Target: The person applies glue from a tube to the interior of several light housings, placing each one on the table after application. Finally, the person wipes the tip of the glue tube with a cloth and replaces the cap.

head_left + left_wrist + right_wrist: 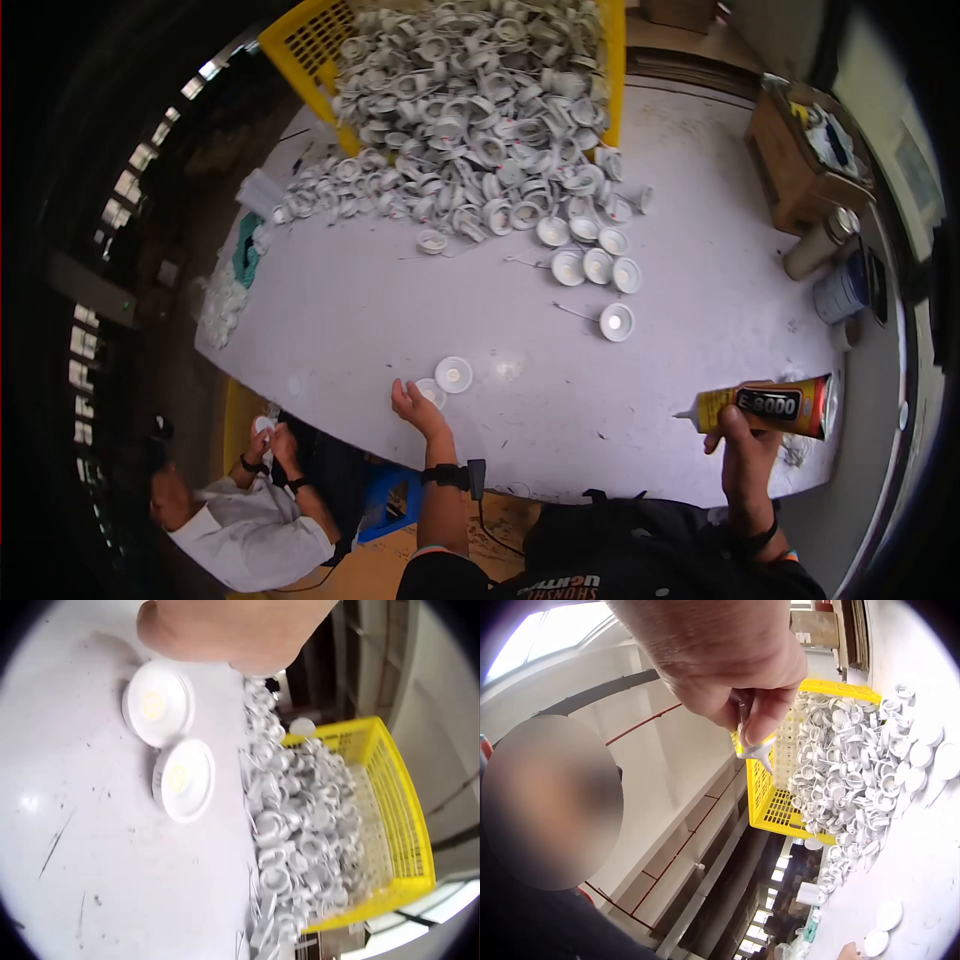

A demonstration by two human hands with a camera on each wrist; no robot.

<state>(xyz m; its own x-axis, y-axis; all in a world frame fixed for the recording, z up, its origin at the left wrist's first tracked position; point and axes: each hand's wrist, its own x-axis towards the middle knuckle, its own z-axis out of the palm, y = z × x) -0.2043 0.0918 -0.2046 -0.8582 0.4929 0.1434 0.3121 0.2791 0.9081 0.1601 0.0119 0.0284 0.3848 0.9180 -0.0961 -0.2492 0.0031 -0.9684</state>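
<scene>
In the head view my right hand (750,460) grips a yellow and black glue tube (775,404), its nozzle pointing left, above the table's right side. My left hand (420,410) is beside two white round parts near the front edge, partly covering the nearer one (432,392); the other (454,374) lies flat. The left wrist view shows both round parts (158,705) (184,780) just beyond the left hand (232,630); its fingers are mostly out of frame. In the right wrist view the nozzle (760,754) projects below the right hand (727,667).
A yellow crate (617,75) spills many white round parts (470,130) across the back. Several more (597,266) stand in rows, with one (617,322) nearer. At right are a cardboard box (790,180) and cans (840,290). Another person (255,525) works at lower left.
</scene>
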